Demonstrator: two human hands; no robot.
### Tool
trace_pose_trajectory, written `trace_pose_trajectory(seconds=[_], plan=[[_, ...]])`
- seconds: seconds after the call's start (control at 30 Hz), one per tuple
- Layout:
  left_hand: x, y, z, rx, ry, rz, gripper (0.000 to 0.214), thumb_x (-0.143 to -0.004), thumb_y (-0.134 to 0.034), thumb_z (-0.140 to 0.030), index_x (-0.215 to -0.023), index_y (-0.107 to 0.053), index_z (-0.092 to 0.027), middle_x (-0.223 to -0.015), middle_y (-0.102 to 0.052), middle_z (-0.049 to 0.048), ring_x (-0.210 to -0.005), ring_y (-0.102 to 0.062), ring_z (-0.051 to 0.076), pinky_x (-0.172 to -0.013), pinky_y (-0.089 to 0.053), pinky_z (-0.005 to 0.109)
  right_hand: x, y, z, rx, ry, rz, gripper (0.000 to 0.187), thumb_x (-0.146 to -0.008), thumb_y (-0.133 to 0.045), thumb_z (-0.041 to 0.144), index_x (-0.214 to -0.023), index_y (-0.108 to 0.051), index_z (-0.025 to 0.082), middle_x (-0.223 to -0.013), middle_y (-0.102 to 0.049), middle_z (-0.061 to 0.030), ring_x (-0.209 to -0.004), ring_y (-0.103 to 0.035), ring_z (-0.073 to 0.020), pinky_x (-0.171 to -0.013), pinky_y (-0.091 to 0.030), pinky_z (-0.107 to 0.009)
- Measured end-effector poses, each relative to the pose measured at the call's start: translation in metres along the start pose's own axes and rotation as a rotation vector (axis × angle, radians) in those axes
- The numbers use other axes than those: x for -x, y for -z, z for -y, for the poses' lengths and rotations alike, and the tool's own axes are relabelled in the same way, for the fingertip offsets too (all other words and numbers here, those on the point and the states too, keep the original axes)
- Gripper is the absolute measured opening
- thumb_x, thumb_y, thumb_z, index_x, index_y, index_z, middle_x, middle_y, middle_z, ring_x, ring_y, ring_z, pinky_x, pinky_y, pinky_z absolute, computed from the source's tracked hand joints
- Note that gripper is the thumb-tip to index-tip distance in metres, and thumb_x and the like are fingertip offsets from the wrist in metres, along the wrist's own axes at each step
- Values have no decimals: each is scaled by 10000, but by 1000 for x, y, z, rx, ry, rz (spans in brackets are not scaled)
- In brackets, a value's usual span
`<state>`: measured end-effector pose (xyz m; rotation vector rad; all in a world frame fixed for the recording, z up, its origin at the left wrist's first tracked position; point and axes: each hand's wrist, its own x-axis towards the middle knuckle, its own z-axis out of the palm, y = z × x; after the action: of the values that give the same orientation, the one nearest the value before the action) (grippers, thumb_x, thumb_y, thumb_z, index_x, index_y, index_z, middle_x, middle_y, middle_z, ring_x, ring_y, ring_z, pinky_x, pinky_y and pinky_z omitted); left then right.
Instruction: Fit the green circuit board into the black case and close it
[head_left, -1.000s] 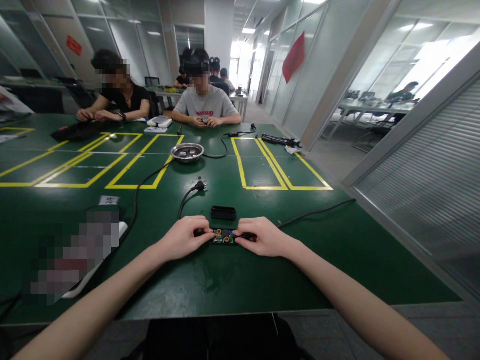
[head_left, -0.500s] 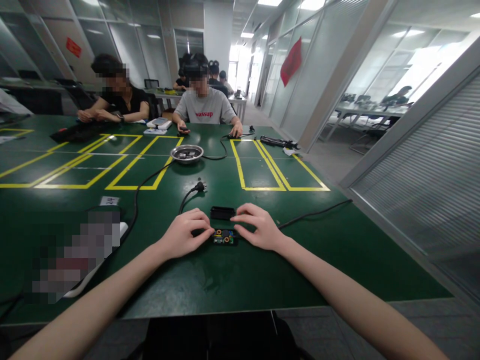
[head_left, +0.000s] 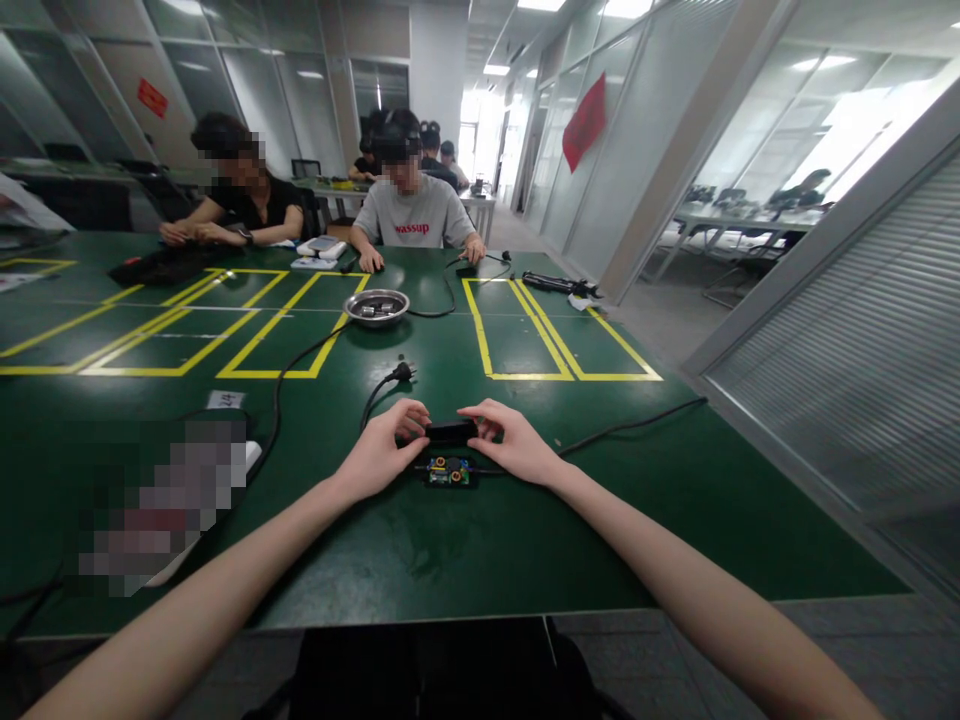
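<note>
My left hand [head_left: 388,446] and my right hand [head_left: 519,440] grip a black plastic housing cover [head_left: 451,432] by its two ends, fingers closed on it. Just in front of the cover, nearer to me, an exposed circuit board [head_left: 449,471] with copper coils sits in the black lower half of a power adapter. Cords leave the board on both sides, the right one passing beneath my right hand. A black cable with a plug [head_left: 403,373] lies beyond my left hand.
A steel bowl [head_left: 349,308] with small metal parts stands farther back on the green table [head_left: 375,570]. Yellow tape outlines mark its surface. A white power strip [head_left: 187,550], mostly blurred, lies left. Two people sit across the table. A black tripod-like object [head_left: 559,285] lies far right.
Both hands have moved from the circuit board to the black cover beyond it and taken hold of its ends. The cover now looks tilted or turned, its open inside no longer showing.
</note>
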<state>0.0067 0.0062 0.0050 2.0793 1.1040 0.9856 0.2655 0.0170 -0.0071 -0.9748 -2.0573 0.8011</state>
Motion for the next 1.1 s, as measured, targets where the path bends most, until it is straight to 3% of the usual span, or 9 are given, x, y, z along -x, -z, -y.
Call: trace_pose_trajectory(seconds=[0.2, 0.37, 0.8, 1.1], plan=[[1, 8, -4, 89, 5, 67, 333, -883, -678, -272, -1199, -712, -174, -1028, -779, 66, -915, -739, 210, -855, -621, 357, 4, 1, 10, -150, -99, 4, 280, -865, -718, 275, -1121, -781, 183, -787, -696, -3, -703, -617, -145, -712, -542, -299], [3, 15, -11, 153, 52, 148, 301, -922, -643, -337, -1144, -743, -161, -1061, -798, 73, -903, -761, 214, -863, -631, 346, 8, 1, 17, -261, -167, 51, 347, -857, -740, 358, -1149, -778, 174, -763, -705, -4, -669, -619, -141, -663, -538, -286], [2, 15, -12, 280, 191, 181, 362, -837, -702, -346, -1150, -733, -167, -1030, -801, 71, -894, -761, 229, -820, -618, 338, 8, 0, 16, -296, -206, 35, 358, -841, -763, 381, -1134, -767, 175, -771, -696, -8, -694, -629, -153, -671, -538, -297], [2, 14, -9, 306, 204, 192, 362, -836, -712, -368, -1128, -728, -155, -893, -787, 51, -822, -742, 211, -791, -597, 322, 9, 1, 15, -278, -189, 32, 366, -844, -774, 409, -1127, -776, 176, -796, -710, -15, -723, -644, -159, -688, -554, -300]])
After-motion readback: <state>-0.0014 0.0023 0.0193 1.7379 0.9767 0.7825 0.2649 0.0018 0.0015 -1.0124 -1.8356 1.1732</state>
